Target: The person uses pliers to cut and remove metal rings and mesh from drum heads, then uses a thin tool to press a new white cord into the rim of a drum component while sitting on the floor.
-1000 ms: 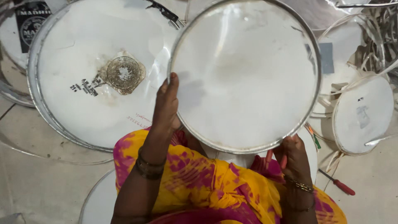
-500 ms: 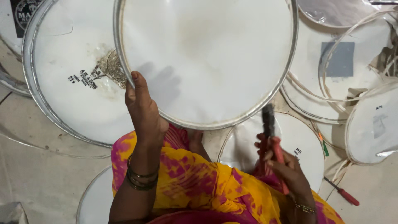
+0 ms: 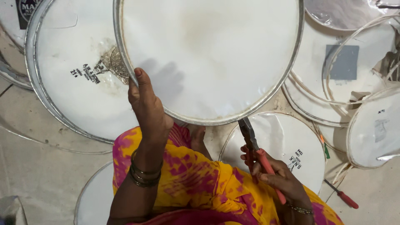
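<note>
Drumhead (image 3: 208,54), white with a metal rim, fills the upper middle of the head view, tilted up off the floor. Left hand (image 3: 148,108) is clamped on its lower left rim, thumb over the front skin. Right hand (image 3: 277,177), at lower right, is clenched around red-handled pliers (image 3: 256,150), whose jaws point up at the rim's lower edge. Other drumheads (image 3: 75,91) lie flat around it; a red-handled screwdriver (image 3: 341,193) rests at lower right

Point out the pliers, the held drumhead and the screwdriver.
pliers (image 3: 261,160), head view, on the red handle by the right hand.
drumhead (image 3: 212,54), head view, on the white skin's middle.
screwdriver (image 3: 347,200), head view, on its red handle, on the floor.
</note>
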